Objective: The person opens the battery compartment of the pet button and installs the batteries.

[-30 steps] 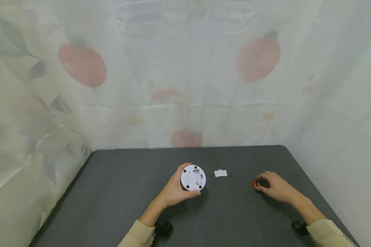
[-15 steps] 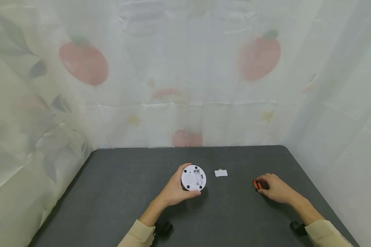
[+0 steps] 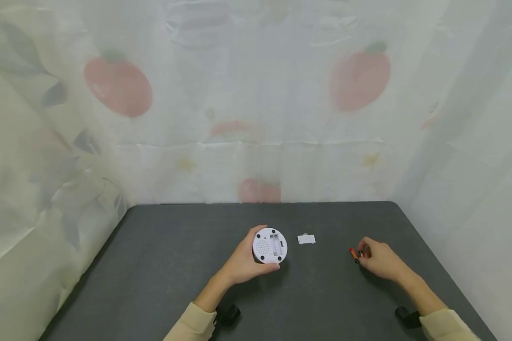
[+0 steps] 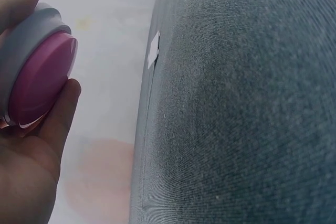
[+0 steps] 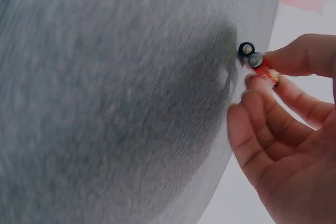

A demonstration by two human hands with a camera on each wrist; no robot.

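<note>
The table (image 3: 162,265) is dark charcoal grey with a fine woven fleck. The round device (image 3: 269,245) is white on its underside, dotted with a small grid of holes and black feet; from the left wrist its other face (image 4: 37,80) is magenta pink within a white rim. The loose cover (image 3: 306,239) is white. The batteries (image 3: 355,255) are red-orange with black and silvery ends (image 5: 251,56). The curtain (image 3: 256,94) is pale white, printed with faded red fruit and grey-green leaves. Both sleeves (image 3: 192,324) are cream
</note>
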